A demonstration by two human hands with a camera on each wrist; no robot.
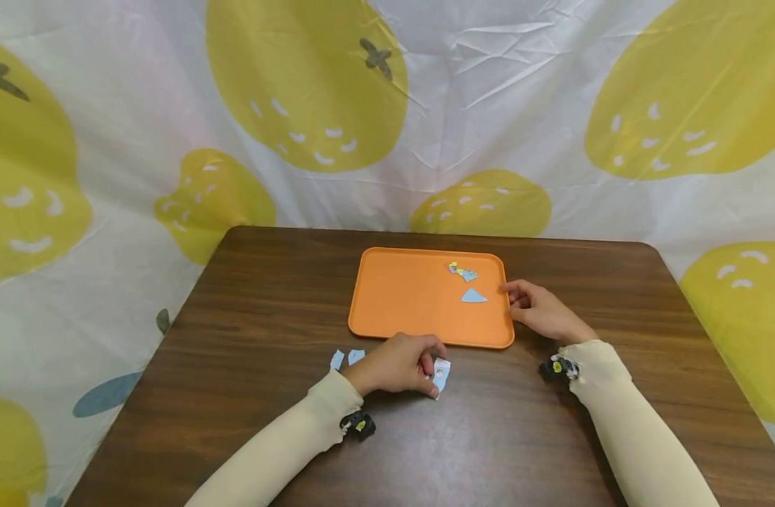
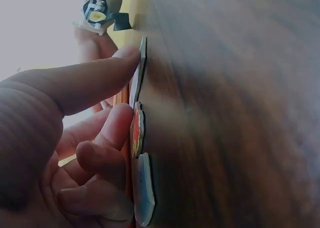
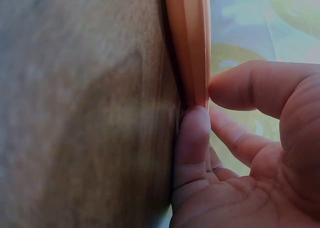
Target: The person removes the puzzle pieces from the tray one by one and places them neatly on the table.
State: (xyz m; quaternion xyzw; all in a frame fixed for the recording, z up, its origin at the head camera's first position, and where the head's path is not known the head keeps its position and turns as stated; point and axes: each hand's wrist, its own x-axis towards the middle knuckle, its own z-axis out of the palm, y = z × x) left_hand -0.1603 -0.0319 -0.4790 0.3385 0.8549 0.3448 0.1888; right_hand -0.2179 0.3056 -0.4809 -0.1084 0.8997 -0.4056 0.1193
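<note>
My left hand (image 1: 396, 362) is over the near side of the tray, with thumb and fingers bent about a light-blue puzzle piece (image 1: 441, 373). In the left wrist view the thumb touches this thin piece (image 2: 138, 76). Close beside it is a red puzzle piece (image 2: 137, 130), mostly covered by the fingers in the head view. A pale-blue puzzle piece (image 2: 145, 193) lies closest to the left wrist camera. My right hand (image 1: 545, 310) pinches the right rim of an orange tray (image 1: 400, 296), its thumb against the rim's outer side (image 3: 192, 43).
Inside the tray, towards its right, lie a blue triangular piece (image 1: 473, 296) and a blue-and-yellow piece cluster (image 1: 463, 272). Two small blue pieces (image 1: 338, 359) sit left of the left hand. A fruit-patterned curtain (image 1: 476, 105) hangs behind the brown wooden table (image 1: 267, 296).
</note>
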